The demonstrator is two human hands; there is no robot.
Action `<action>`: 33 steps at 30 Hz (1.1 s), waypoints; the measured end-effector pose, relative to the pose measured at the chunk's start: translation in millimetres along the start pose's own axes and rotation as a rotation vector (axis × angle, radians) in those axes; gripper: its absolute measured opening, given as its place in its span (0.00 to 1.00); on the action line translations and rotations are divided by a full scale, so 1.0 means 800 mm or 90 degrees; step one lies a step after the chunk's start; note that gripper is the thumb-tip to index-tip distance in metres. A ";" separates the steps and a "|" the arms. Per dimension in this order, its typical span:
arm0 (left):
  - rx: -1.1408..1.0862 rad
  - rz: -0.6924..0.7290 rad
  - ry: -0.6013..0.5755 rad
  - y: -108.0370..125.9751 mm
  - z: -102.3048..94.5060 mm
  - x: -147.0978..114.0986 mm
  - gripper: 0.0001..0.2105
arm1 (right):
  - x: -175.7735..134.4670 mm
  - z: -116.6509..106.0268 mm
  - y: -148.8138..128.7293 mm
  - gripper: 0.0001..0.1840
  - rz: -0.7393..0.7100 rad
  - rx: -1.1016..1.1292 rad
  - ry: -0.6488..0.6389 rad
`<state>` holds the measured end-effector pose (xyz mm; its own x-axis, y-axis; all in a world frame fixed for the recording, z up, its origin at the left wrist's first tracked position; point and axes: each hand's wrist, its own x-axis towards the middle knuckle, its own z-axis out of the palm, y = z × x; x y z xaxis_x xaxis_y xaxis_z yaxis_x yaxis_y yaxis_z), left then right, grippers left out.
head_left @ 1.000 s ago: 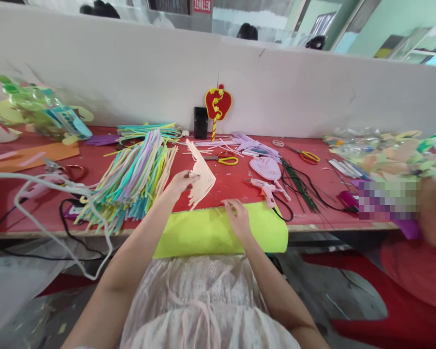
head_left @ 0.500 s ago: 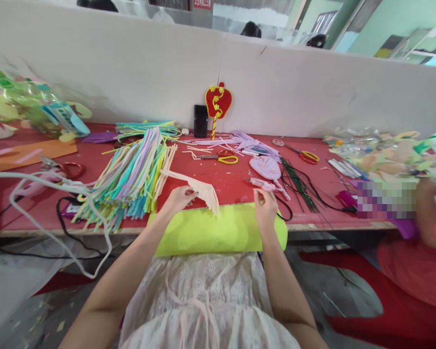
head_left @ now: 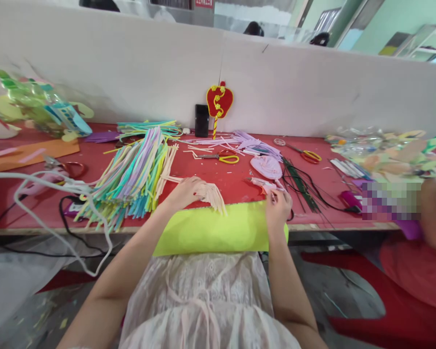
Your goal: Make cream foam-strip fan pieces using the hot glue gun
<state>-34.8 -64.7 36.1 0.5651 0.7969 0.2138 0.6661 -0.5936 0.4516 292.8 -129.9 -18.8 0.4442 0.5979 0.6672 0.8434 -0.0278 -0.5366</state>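
Observation:
My left hand (head_left: 184, 194) is closed on the near side of a cream piece made of pipe cleaners (head_left: 212, 195) laid side by side, its free ends fanning to the right. A bright yellow-green cloth (head_left: 218, 230) spreads under it along the table edge and over my lap. My right hand (head_left: 279, 208) has its fingers curled at the handle of a pink glue gun (head_left: 262, 184), whose nozzle points left. Just behind the glue gun lies a lilac fuzzy oval piece (head_left: 266, 167). Left of my left hand is a big bundle of coloured pipe cleaners (head_left: 131, 179).
Yellow-handled scissors (head_left: 228, 158) lie behind my hands, and a second pair (head_left: 310, 156) lies farther right. A red fan-shaped ornament (head_left: 220, 102) and a phone (head_left: 201, 120) lean on the partition. Green stems (head_left: 301, 186) and cables lie right. A co-worker's arm (head_left: 430, 213) is at far right.
My right hand has moved right, from the cloth's edge to the glue gun's handle. My left hand has shifted right and forward over the cream piece, which has moved slightly right.

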 end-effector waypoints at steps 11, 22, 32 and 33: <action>0.081 -0.048 -0.118 -0.039 0.019 0.034 0.41 | 0.006 0.011 0.027 0.19 0.117 -0.074 -0.065; 0.088 -0.084 -0.030 -0.063 -0.006 0.029 0.19 | 0.006 0.012 0.027 0.21 0.114 -0.148 -0.082; 0.298 -0.100 -0.090 -0.066 -0.045 0.035 0.11 | 0.006 0.010 0.025 0.21 0.122 -0.171 -0.101; 0.300 -0.093 -0.082 -0.057 -0.048 0.040 0.10 | 0.006 0.010 0.026 0.21 0.121 -0.172 -0.103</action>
<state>-66.3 -7.8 55.6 0.4857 0.8724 0.0555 0.8729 -0.4874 0.0228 309.8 -121.2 -30.8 0.5660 0.6795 0.4668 0.8090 -0.3485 -0.4734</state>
